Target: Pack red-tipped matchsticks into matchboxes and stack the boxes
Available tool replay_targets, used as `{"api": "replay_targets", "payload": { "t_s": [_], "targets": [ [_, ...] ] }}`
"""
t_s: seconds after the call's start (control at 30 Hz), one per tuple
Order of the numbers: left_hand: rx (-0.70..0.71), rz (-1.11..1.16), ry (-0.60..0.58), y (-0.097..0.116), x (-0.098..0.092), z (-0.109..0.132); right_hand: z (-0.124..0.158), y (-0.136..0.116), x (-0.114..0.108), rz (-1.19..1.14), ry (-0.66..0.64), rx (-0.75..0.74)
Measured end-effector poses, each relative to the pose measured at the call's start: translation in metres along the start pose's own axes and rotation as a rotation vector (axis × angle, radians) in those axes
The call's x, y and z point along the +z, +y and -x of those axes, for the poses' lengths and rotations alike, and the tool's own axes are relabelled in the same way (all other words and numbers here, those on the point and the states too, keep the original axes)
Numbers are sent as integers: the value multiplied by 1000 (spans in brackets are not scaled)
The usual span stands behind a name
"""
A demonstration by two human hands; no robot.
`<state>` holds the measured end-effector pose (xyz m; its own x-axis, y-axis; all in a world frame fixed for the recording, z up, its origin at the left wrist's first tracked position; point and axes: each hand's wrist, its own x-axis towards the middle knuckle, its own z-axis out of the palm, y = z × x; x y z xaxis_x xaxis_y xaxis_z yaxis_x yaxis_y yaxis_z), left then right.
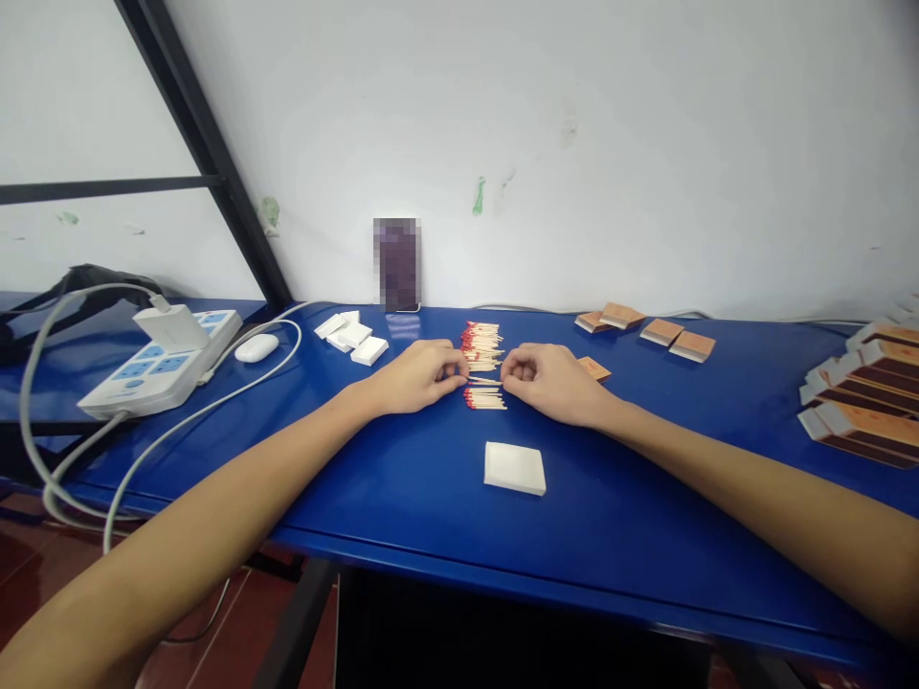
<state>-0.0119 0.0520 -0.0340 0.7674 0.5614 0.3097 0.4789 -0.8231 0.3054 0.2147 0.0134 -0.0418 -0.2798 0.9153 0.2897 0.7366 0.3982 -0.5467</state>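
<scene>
Blue table top (402, 478) pushed up against a plain white wall; a black frame bar (208, 153) slants down at the left.

- Left hand (416, 376): fingers curled in, thumb and fingertips (458, 375) pinched together on the left ends of a few sticks.
- Right hand (549, 380): loose fist, fingertips (506, 375) pinched on the right ends of the same sticks. Both hands rest on the table, with only a narrow gap between them.
- Matches (482, 346): red-headed, lying side by side in a heap at mid-table, heads to the left. The far part lies just beyond the fingers, a smaller bunch just nearer than them, and the pinched sticks lie between the two.
- White tray (515, 468): flat on the table, nearer than the hands and apart from them. Cannot tell whether anything is in it.
- White trays (351, 337): small cluster beyond the left hand, near the wall. Contents not readable.
- Brown sleeve (594, 367): just behind the right hand, partly hidden by it.
- Brown sleeves (650, 330): four more lie loose farther right, near the wall.
- Stacked sleeves (862, 392): rows at the right edge, well apart from the hands.
- Phone (397, 263): leaning upright on the wall behind the matches, blurred.
- Power strip (136, 378): far left, with a white plug block (172, 325) seated in it. Grey cables (43, 402) loop off the table edge.
- Small white oval object (257, 347): beside the strip.
- Black bag (86, 287): behind the strip.
</scene>
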Motion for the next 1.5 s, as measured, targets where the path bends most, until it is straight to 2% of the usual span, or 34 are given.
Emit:
{"api": "replay_targets", "payload": {
  "t_s": [0.53, 0.73, 0.97, 1.37, 1.5],
  "targets": [
    [-30, -45, -18, 2, 3, -5, -3, 4, 2, -4, -6, -36],
    [-23, -34, 16, -1, 2, -4, 0, 4, 4, -30, -21, -55],
    [-81, -41, 62, -3, 4, -5, 1, 3, 1, -60, -58, -52],
    [-122, -72, 77, -3, 9, -10, -1, 5, 4, -13, -26, -39],
    [-131, -68, 81, -2, 9, -10, 1, 5, 4, -37, -47, -78]
  ]
}}
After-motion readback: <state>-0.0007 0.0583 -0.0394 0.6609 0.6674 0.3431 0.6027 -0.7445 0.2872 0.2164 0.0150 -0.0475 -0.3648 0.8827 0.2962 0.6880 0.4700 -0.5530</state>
